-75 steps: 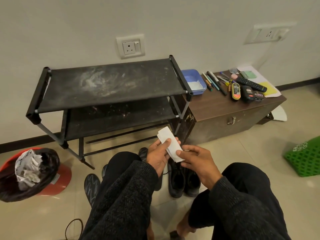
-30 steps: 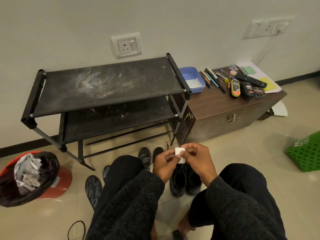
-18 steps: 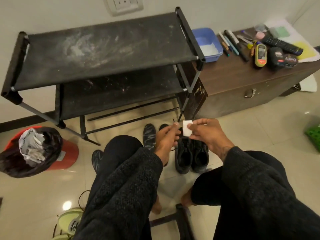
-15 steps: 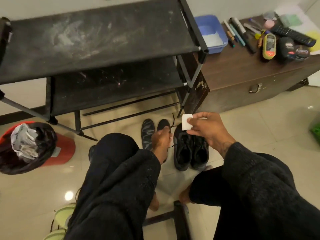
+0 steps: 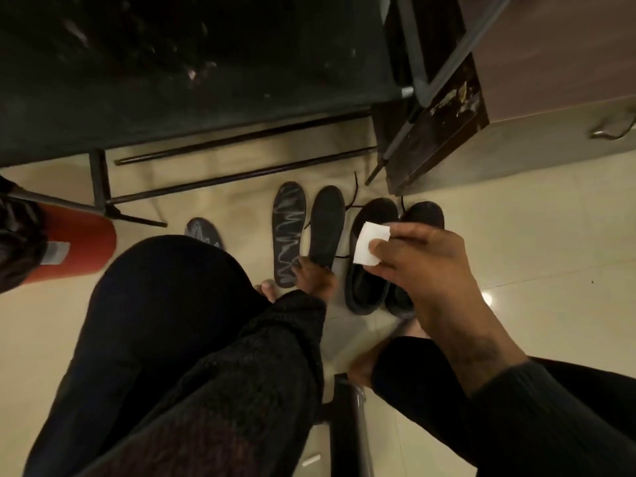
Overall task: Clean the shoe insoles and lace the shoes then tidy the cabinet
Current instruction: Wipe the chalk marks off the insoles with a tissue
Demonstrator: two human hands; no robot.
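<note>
You're in a home: black shoe rack [image 5: 192, 80] upper left of frame, wooden cabinet [image 5: 550, 98] upper right, tiled floor [image 5: 533, 235].

Glossy tiled floor [image 5: 533, 242], matt black shoes [image 5: 373, 256], knitted sleeve [image 5: 261, 373], scuffed wooden chest [image 5: 537, 63].

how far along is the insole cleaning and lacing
Done: the insoles are out of the shoes and lie on the floor, and a folded wipe is ready. In hand: the right hand pinches the wipe above the shoes while the left hand takes hold of the plain insole. Left: wiping the insoles, including the patterned one, then threading the loose laces and tidying the rack.
</note>
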